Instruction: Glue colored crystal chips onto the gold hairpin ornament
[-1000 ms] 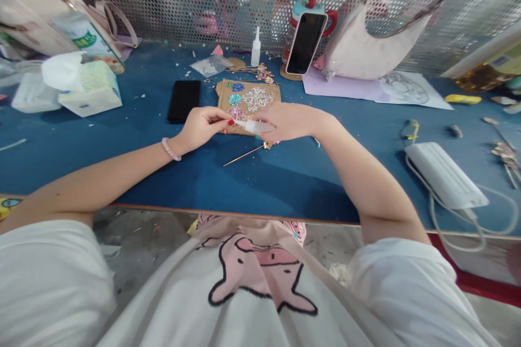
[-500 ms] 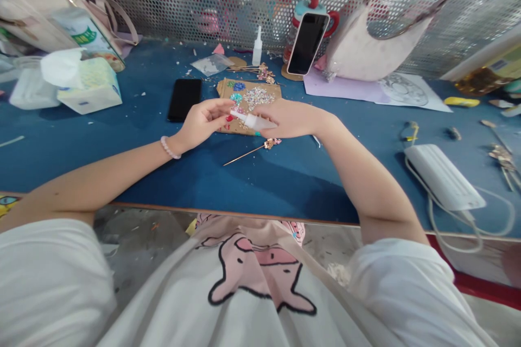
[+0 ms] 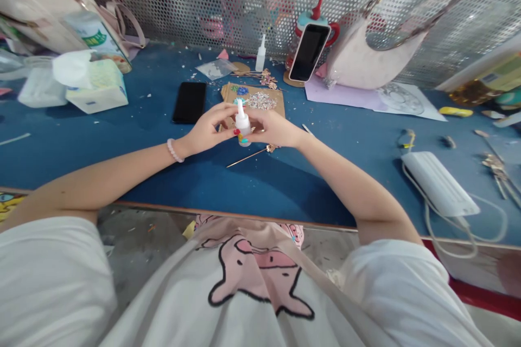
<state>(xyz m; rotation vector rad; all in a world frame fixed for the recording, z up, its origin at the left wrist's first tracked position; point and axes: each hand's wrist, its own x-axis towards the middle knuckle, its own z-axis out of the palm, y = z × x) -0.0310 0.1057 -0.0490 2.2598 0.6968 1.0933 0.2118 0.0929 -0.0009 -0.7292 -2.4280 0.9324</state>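
Note:
A small glue bottle (image 3: 243,123) with a white pointed nozzle stands upright between my two hands, over the near part of the cardboard. My left hand (image 3: 211,129) pinches its left side, thumb and fingertips against it. From the right, my right hand (image 3: 274,127) has its fingers closed round the bottle. Beneath, partly covered by the hands, lies a piece of cardboard (image 3: 279,110) bearing a pile of clear rhinestones (image 3: 261,100) and small blue stones (image 3: 242,90). A gold hairpin (image 3: 249,159) with a flower end rests on the blue table just in front.
A black phone (image 3: 189,102) lies left of the cardboard; another phone (image 3: 310,52) leans on a cup. Behind are a second nozzle bottle (image 3: 261,55), more hairpins (image 3: 266,78) and a plastic bag (image 3: 215,69). Tissues (image 3: 97,88) stand left, a white power bank (image 3: 440,183) with cable right.
The bottle has turned from lying sideways with its nozzle leftward to upright. My right hand has rotated and moved nearer; my left hand has come onto the bottle.

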